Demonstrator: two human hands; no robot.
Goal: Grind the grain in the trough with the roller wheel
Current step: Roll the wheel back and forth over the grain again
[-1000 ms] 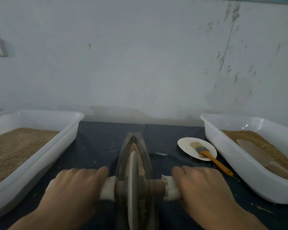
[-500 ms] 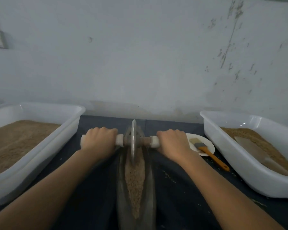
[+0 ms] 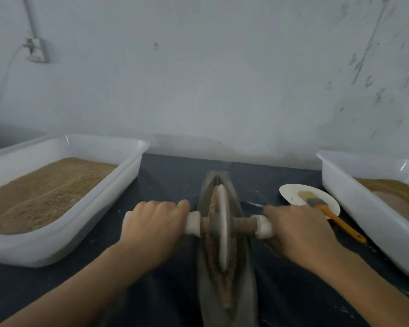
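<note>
Mid-grind, not done. Near edge of the table [image 3: 170, 291]: trough [image 3: 243, 291] runs lengthwise down the middle, away from the person, with brown grain [image 3: 226, 289] lying along its groove.

Roller wheel [image 3: 222, 230] stands upright in the groove at about mid-length. Left hand [image 3: 155, 224] is wrapped round the left white grip of the axle, right hand [image 3: 298, 228] round the right one; both are full fist grips.

Grain shows on both sides of the wheel, near it and beyond it. Texture reads coarse and clumpy, but it's blurred, so I can't judge fineness. My read: more passes needed.

Further back, left white tub [image 3: 118, 185] holds a tan granular fill. On the right, a plate [image 3: 291, 192] with an orange-handled brush [image 3: 335, 220], then the right white tub [image 3: 354, 208] at the table's right edge. Wall behind.
</note>
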